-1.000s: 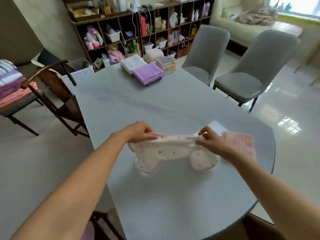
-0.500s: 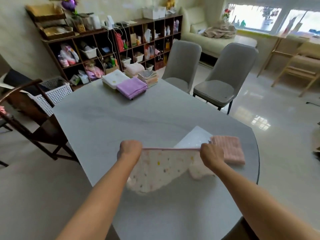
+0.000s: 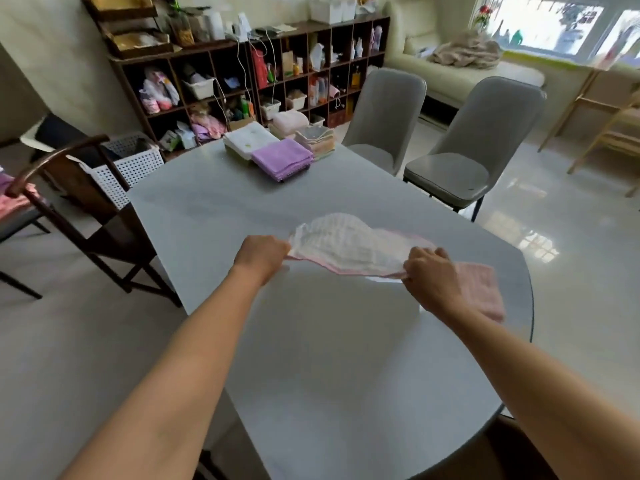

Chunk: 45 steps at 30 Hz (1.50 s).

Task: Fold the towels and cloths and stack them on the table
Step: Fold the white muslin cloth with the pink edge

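Left hand [image 3: 262,255] and right hand [image 3: 430,276] each pinch a corner of the white cloth [image 3: 349,249], stretching it above the table [image 3: 311,358] to flatten it. It billows toward twelve o'clock, seemingly airborne; folded stacks [image 3: 282,162] wait at eleven.

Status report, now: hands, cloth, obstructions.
Left hand and right hand each grip an end of the white cloth, stretched above the table. Folded pink towel lies beside the right hand. Finished stacks far side, nothing blocking.

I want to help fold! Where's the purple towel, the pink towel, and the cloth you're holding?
Purple towel [image 3: 282,158], head view, middle of its top.
Pink towel [image 3: 483,285], head view, its part right of the wrist.
Cloth [image 3: 349,245], head view, its billowing middle.
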{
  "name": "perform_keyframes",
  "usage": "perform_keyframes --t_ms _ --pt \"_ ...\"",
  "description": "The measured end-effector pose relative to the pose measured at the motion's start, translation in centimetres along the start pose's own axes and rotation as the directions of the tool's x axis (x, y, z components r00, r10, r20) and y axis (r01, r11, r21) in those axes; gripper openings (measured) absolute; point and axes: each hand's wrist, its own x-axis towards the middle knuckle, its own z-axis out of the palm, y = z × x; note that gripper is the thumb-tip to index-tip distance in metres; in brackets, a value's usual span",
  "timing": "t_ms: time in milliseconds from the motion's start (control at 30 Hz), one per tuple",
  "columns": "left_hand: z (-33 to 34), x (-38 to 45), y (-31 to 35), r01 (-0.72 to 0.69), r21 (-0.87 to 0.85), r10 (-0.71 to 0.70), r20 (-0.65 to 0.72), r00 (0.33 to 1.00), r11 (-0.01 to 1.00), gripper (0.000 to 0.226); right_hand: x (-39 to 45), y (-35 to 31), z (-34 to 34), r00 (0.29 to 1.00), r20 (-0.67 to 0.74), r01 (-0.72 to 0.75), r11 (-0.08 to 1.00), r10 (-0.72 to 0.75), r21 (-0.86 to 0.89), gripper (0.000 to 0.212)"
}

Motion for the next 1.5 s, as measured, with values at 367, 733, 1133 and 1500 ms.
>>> perform_keyframes --t_ms 367,733,1133,1500 --pt "13.3 -8.4 8.4 -0.210 -0.166 0.267 0.555 0.788 0.964 0.035 -12.2 -4.8 7.9 0.520 0.825 0.221 0.968 -0.221 0.120 0.017" --pt "13.1 -7.6 11.0 0.037 -0.453 0.234 0.528 0.816 0.891 0.052 -14.9 -1.4 9.4 0.699 0.596 -0.574 0.808 0.396 0.137 0.012" --pt "12.1 -3.6 24.2 -0.150 -0.457 0.390 0.492 0.779 0.877 0.077 -16.2 2.9 12.2 0.418 0.708 -0.833 0.551 0.570 0.049 0.014" --pt "7.7 -1.7 31.6 -0.106 -0.615 0.415 0.384 0.825 0.781 0.033 -22.4 7.9 10.0 0.271 0.870 -0.893 0.445 0.413 0.067 0.018"
